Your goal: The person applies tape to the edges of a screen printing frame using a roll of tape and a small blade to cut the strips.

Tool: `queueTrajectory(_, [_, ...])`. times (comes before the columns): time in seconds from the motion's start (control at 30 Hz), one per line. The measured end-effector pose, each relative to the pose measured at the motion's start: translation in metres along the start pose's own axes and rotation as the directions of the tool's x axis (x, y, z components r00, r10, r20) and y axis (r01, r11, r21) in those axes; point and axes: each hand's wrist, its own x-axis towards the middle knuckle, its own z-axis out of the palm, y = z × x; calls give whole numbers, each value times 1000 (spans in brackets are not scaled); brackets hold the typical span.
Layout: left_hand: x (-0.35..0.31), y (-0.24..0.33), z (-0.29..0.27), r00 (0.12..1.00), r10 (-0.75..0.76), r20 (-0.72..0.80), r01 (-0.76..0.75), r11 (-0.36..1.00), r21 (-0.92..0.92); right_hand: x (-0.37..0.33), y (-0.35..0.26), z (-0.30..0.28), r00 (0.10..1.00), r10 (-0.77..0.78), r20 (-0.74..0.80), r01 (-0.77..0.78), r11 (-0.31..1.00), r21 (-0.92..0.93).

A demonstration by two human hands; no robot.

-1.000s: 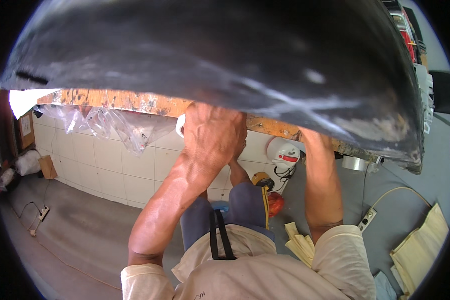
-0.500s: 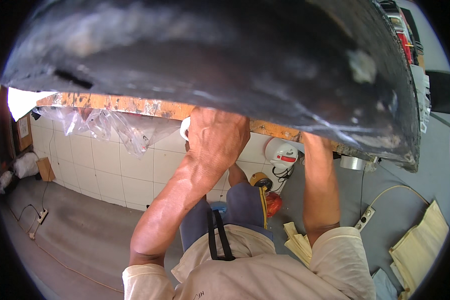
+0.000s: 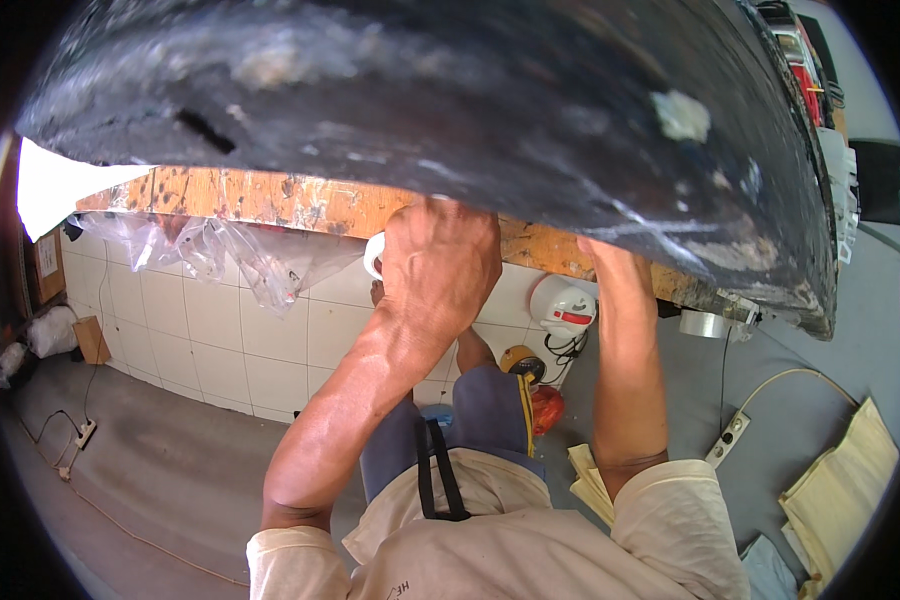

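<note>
A large black curved piece [image 3: 420, 110] with scuffs and pale smears fills the top of the view, above a paint-stained wooden bench edge [image 3: 270, 200]. My left hand [image 3: 442, 255] is closed at the bench edge, under the black piece's lower rim; its fingers curl out of sight. A white ring-shaped thing [image 3: 374, 255] shows at that hand's left side, and I cannot tell whether the hand holds it. My right hand [image 3: 610, 255] reaches up behind the black piece's lower rim. Only its wrist side shows, and its fingers are hidden.
Clear plastic bags [image 3: 230, 255] hang below the bench at left. A silver tape roll [image 3: 707, 324] hangs at its right end. Lower down are a white helmet [image 3: 563, 306], a power strip [image 3: 730, 440] with a cable, and yellowish folded sheets [image 3: 842, 480].
The black piece has shifted slightly upward, baring more of the bench edge. My right forearm has moved a little to the left. My left hand stays nearly in place.
</note>
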Motion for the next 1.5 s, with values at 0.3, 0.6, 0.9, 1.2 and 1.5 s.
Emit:
queueTrajectory(0.3, [1,0,2,998,-18,57,18,1000,15,0,-3,1,1000,-5,6,5,1000,5])
queueTrajectory(0.6, [0,1,-1,999,-30,-22,31,1000,4,4,0,4,1000,-6,19,6,1000,1])
queueTrajectory(0.9, [4,0,3,996,-92,-3,92,995,28,-34,-10,6,992,95,-78,-106,982,-153])
queueTrajectory(1.2, [23,8,-13,993,-7,121,-9,992,125,-130,-26,15,939,336,70,-265,839,-476])
queueTrajectory(1.5, [17,10,-2,997,-32,63,18,979,203,-178,-5,-96,950,311,-40,-313,936,-158])
